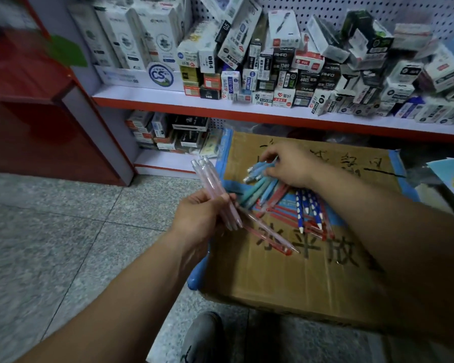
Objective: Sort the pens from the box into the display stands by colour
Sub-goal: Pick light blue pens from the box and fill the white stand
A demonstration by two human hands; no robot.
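Note:
My left hand [199,216] grips a small bunch of pale pink pens [212,185], their caps pointing up and away, just left of the cardboard box [286,273]. On the flat top of the box lies a loose pile of pens: light blue and teal pens [257,188], red pens [281,205] and blue pens with white dots [308,205]. My right hand [290,166] reaches over the pile and pinches light blue pens at its far end. No display stand can be made out.
A white shelf with a red edge [247,111] runs behind the box, stacked with many small stationery boxes [286,72]. A lower shelf holds more boxes [168,134]. A red cabinet [37,127] stands at left. Grey stone floor [76,231] and my shoe [205,336] lie below.

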